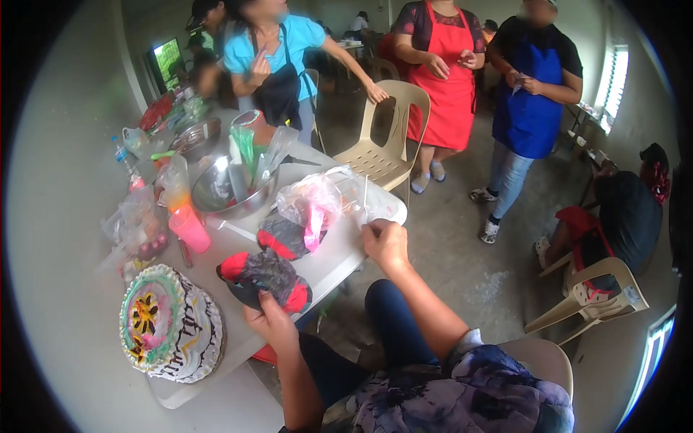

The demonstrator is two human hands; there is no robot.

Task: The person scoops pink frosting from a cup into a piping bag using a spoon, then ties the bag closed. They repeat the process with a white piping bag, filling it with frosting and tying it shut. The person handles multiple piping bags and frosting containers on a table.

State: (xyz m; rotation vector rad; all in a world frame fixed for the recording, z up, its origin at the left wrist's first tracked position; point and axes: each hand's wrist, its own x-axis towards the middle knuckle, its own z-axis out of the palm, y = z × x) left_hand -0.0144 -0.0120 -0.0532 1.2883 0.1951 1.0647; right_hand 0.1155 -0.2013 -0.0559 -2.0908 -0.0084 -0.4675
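Observation:
My left hand [273, 322] grips the edge of a dark grey patterned cap with red panels [265, 281] at the table's near edge. A second cap of red and dark grey [284, 236] lies just beyond it, partly under a crumpled clear and pink plastic bag [311, 203]. Over the table's right edge, my right hand [387, 243] pinches what looks like a piece of clear plastic [363, 218]; its exact shape is hard to tell. To the left of my left hand stands a round frosted cake [173, 325] with green, pink and yellow icing and dark piped lettering.
On the white table [330, 273] are a steel bowl [208, 189] holding utensils, a pink cup [190, 228], plastic bags [135, 216] and a water bottle [123, 154]. A beige plastic chair [387, 146] stands beyond its corner. Several people in aprons stand nearby.

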